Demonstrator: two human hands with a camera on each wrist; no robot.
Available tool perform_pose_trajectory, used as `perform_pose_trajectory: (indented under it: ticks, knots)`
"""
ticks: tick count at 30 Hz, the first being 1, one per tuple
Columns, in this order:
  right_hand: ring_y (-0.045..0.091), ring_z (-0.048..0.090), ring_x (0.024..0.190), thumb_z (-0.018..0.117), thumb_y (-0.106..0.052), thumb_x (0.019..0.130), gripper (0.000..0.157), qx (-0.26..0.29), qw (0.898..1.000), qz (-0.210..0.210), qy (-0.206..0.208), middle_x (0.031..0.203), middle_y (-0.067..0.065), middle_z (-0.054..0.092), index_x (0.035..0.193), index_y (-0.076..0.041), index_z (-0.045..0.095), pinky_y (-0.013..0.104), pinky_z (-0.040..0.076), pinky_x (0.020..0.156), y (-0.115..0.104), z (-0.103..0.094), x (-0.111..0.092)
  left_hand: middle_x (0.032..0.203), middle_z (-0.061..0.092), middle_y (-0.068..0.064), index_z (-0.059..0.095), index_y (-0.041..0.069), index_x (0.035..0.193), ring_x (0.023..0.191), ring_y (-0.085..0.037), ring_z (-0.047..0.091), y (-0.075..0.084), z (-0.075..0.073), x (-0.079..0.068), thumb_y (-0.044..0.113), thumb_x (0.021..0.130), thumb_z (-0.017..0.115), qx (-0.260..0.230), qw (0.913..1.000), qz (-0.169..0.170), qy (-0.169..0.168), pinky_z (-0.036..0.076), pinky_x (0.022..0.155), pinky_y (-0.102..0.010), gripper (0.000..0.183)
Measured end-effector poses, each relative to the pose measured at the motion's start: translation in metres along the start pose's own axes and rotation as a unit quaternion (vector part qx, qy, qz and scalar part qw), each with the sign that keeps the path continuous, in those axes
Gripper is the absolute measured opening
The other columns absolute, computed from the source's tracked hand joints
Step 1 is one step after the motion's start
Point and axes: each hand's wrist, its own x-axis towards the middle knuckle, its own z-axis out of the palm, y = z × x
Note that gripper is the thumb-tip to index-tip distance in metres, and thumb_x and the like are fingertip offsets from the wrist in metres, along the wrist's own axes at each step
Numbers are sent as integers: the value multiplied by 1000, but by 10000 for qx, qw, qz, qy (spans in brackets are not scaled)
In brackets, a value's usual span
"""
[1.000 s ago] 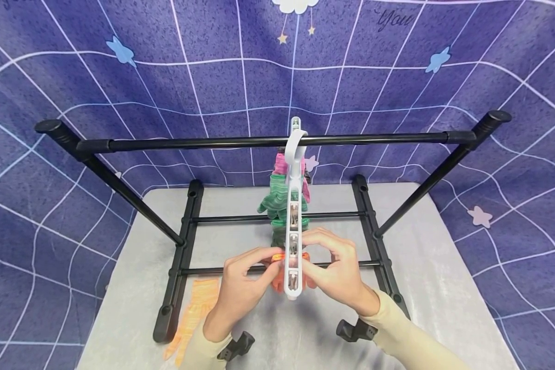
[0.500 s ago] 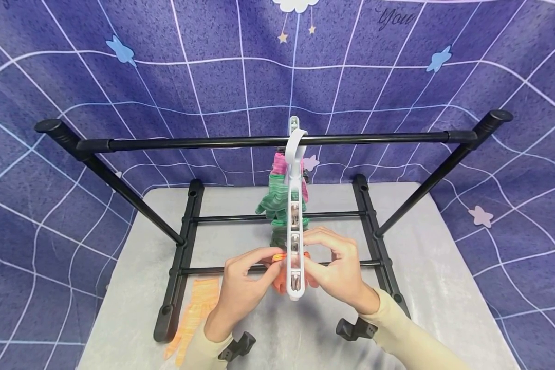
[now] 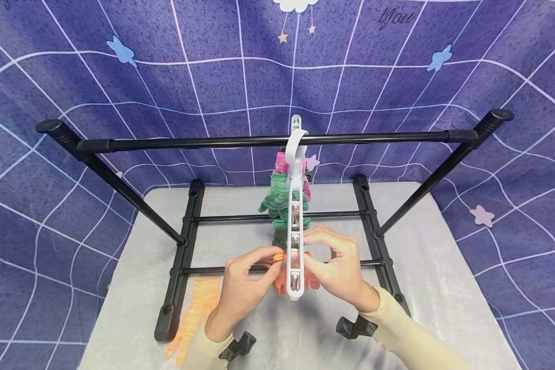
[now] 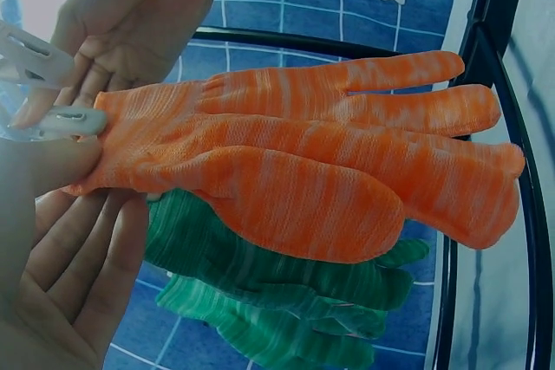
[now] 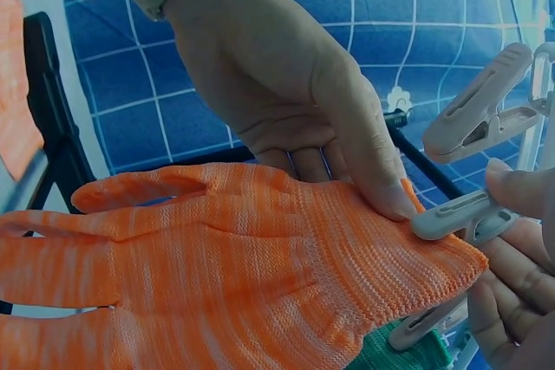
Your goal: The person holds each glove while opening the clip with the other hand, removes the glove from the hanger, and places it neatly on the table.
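My left hand [image 3: 245,280] pinches the cuff of an orange knit glove [image 4: 347,145], thumb on the near face and fingers behind. At the same cuff, my right hand [image 3: 339,267] squeezes a grey-white clip [image 5: 460,214], its thumb on the clip's end. The clip's tip lies over the cuff edge in the right wrist view. Above it a second clip [image 5: 481,106] hangs without a glove. Both belong to a white clip hanger [image 3: 295,177] hooked over a black rail. From the head, the hanger hides the middle of the cuff.
Farther along the hanger hang green gloves [image 3: 277,195] and a pink glove [image 3: 281,162]. Another light orange glove [image 3: 199,303] lies on the grey table [image 3: 134,288] at the left. The black rack's rail [image 3: 189,143] and side feet [image 3: 171,303] surround the hands.
The hanger and its gloves sway slightly sideways. Both hands stay in nearly the same place at the orange glove's cuff.
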Motion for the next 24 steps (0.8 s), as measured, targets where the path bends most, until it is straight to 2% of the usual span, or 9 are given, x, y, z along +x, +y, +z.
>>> perform_pose_trajectory:
  ticks: [11,18,24]
  knots:
    - [23,73,90,79,23,76,27,146,9997,-201,-28,87,15,76,93,2,77,32,60,92,3,-1,2,99,81,1,81,12,111,84,-13,77,1,0,1,-1,91,83,135,9995,-262,-112,61,80,-23,25]
    - [24,72,88,78,26,75,26,258,9994,-224,-17,85,19,74,91,5,76,32,60,90,3,-1,3,100,81,-5,81,9,112,83,-15,77,-4,2,-2,-4,91,81,123,9998,-49,-138,62,79,-24,25]
    - [24,72,86,79,25,75,29,278,9993,-264,-20,86,15,76,92,2,77,32,60,89,3,-1,3,101,81,-9,81,7,113,83,-18,78,-5,3,-3,-3,91,82,30,9999,9,-105,63,79,-26,24]
